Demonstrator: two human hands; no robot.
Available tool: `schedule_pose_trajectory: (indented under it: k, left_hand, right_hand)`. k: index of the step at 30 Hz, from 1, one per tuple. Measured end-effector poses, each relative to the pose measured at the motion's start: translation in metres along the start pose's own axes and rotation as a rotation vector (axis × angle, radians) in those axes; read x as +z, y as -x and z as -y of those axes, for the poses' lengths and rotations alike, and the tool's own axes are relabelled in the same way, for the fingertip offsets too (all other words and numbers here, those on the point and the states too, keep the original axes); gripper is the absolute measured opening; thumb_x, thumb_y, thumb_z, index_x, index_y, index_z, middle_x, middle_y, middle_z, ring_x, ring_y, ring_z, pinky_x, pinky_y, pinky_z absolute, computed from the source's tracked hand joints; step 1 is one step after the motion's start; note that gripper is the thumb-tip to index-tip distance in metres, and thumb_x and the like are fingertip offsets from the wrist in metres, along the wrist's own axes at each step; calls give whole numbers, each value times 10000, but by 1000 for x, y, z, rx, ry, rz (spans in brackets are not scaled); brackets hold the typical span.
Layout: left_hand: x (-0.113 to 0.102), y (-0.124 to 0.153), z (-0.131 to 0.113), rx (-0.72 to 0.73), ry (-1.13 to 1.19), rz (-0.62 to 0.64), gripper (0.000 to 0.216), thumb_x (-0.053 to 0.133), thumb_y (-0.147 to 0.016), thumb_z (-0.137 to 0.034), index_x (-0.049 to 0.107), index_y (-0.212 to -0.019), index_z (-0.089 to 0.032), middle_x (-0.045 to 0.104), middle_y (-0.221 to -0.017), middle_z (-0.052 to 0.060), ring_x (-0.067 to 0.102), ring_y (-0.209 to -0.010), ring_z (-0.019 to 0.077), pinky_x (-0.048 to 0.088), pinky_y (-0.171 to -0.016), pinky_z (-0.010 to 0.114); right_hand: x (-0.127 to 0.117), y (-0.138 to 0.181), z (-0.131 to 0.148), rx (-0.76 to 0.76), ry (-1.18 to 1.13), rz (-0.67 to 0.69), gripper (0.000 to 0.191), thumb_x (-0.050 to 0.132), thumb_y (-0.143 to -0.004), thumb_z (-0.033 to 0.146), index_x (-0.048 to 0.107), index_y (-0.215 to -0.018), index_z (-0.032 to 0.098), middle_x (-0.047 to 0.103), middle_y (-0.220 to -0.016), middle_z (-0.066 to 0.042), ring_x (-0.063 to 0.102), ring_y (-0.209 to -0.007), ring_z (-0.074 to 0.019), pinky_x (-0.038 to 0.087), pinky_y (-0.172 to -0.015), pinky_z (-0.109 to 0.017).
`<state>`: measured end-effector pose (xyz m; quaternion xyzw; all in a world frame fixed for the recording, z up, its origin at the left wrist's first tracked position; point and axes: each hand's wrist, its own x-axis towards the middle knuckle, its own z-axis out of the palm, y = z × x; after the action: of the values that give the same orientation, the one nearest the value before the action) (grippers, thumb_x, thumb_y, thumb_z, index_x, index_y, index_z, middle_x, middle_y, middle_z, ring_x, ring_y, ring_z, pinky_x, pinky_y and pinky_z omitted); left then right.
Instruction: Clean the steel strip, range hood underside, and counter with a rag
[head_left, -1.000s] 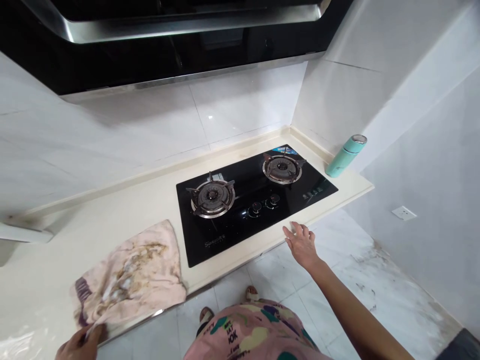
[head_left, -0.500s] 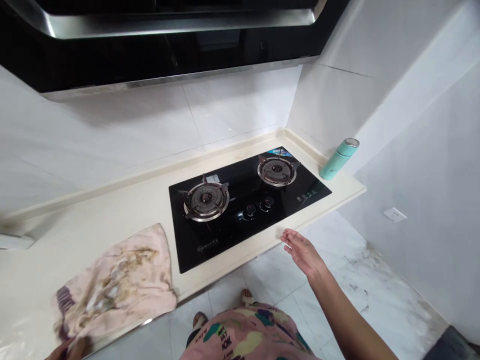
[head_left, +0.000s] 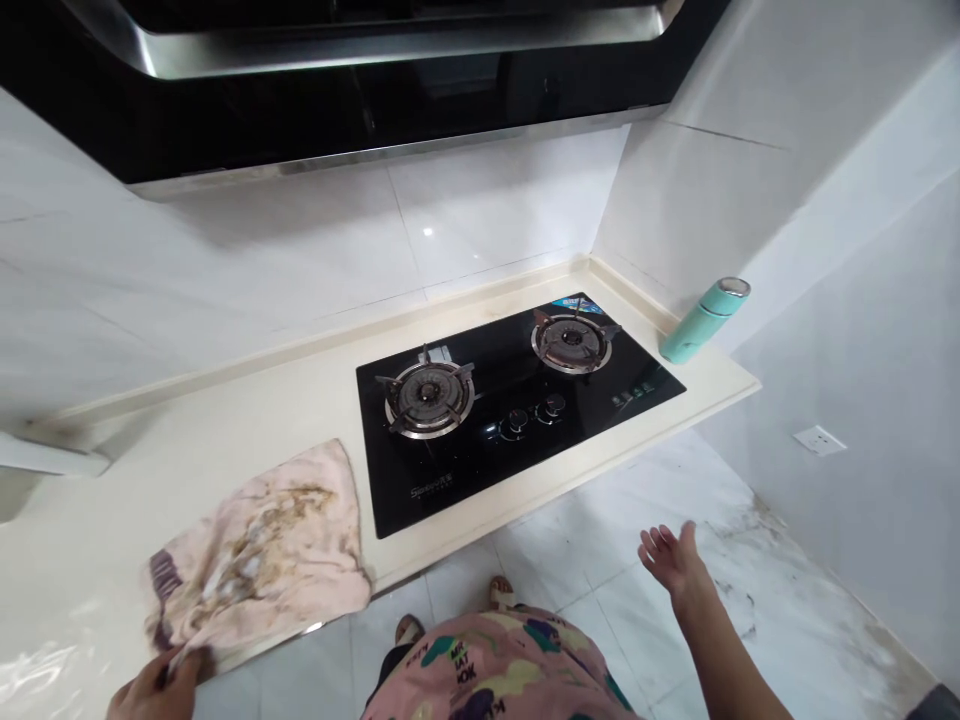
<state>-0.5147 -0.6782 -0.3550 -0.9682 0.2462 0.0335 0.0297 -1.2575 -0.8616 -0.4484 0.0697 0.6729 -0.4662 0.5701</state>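
Observation:
My left hand (head_left: 154,685) is at the bottom left edge of the counter, its fingers closed on the near corner of a stained pink cloth (head_left: 262,555). The cloth lies spread flat on the cream countertop (head_left: 225,440), just left of a black glass gas hob (head_left: 517,400). My right hand (head_left: 671,560) hangs in the air over the floor, off the counter's front edge, fingers spread and holding nothing.
The hob has two burners and two knobs at its front. A teal flask (head_left: 703,320) stands at the counter's far right end by the wall. A black and steel range hood (head_left: 375,60) overhangs the counter. The tiled floor (head_left: 750,600) is smeared with dirt. A wall socket (head_left: 819,440) is at the right.
My right hand has left the counter's front edge by the hob and dropped back to the right, over the floor. My left hand stays on the cloth's corner.

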Motion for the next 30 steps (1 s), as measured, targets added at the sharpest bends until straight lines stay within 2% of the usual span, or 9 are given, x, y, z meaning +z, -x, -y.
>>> schedule_pose_trajectory:
  k: [2, 4, 6, 8, 12, 17, 20, 25, 30]
  left_hand:
    - [-7, 6, -7, -32, 59, -1, 383, 391, -772, -568, 598, -970, -312, 702, -1005, 95, 681, -1088, 353, 550, -797, 437]
    - [-10, 10, -10, -39, 106, -11, 343, 438, -753, -554, 597, -946, -320, 676, -918, 71, 672, -1081, 351, 547, -835, 442]
    - [-13, 12, -10, -26, 138, 13, 382, 469, -754, -559, 627, -979, -294, 672, -939, 88, 663, -1077, 354, 544, -847, 442]
    - [-14, 14, -9, -11, 153, 52, 482, 463, -785, -579, 665, -1054, -234, 675, -1027, 134, 654, -1082, 354, 541, -853, 433]
    - [-16, 21, -7, 2, 208, 81, 541, 471, -825, -513, 701, -1151, -148, 671, -1161, 193, 662, -1057, 343, 534, -864, 417]
    - [-9, 31, -5, 22, 332, 20, 519, 493, -790, -432, 722, -1143, -128, 680, -1173, 193, 656, -1091, 331, 528, -924, 404]
    - [-3, 33, -1, 65, 399, -23, 490, 483, -797, -416, 733, -1106, -129, 689, -1130, 188, 647, -1099, 334, 520, -955, 417]
    - [5, 36, 12, 150, 489, -25, 422, 455, -867, -384, 737, -1078, -151, 705, -1156, 163, 631, -1119, 310, 493, -991, 414]
    - [13, 40, 28, 237, 578, -10, 338, 498, -870, -286, 745, -1084, -201, 730, -1156, 112, 638, -1115, 273, 493, -986, 387]
  right_hand:
    - [-15, -7, -11, 33, 48, -54, 514, 483, -844, 748, 538, -767, 243, 616, -760, -33, 632, -686, -187, 495, -640, -323]
    - [-15, -6, -22, 28, 130, -43, 426, 709, -696, 635, 608, -807, 236, 656, -844, -43, 629, -722, -186, 480, -639, -311]
    - [-1, 2, -31, -44, 286, -1, 470, 843, -523, 488, 669, -882, 240, 681, -935, -40, 636, -813, -196, 477, -676, -306]
    - [24, 16, -34, -139, 448, 101, 608, 865, -462, 445, 692, -1015, 260, 690, -1003, -30, 640, -894, -206, 479, -725, -312]
    - [83, 53, -32, -230, 650, 440, 632, 802, -563, 511, 664, -1120, 247, 705, -1045, -39, 660, -941, -212, 484, -783, -331]
    - [120, 88, -39, -597, 1012, 428, 444, 725, -589, 586, 635, -843, 233, 665, -783, -30, 631, -786, -250, 492, -763, -386]
    - [131, 108, -46, -688, 1189, 628, 353, 626, -716, 602, 648, -760, 252, 649, -714, -12, 609, -721, -232, 491, -744, -378]
    - [179, 158, -75, -869, 1299, 833, 334, 550, -855, 535, 720, -965, 269, 674, -951, -34, 620, -828, -224, 505, -812, -373]
    - [238, 214, -145, -1166, 1541, 1158, 238, 630, -888, 306, 730, -1104, 306, 639, -1186, -51, 595, -1090, -258, 463, -979, -403]
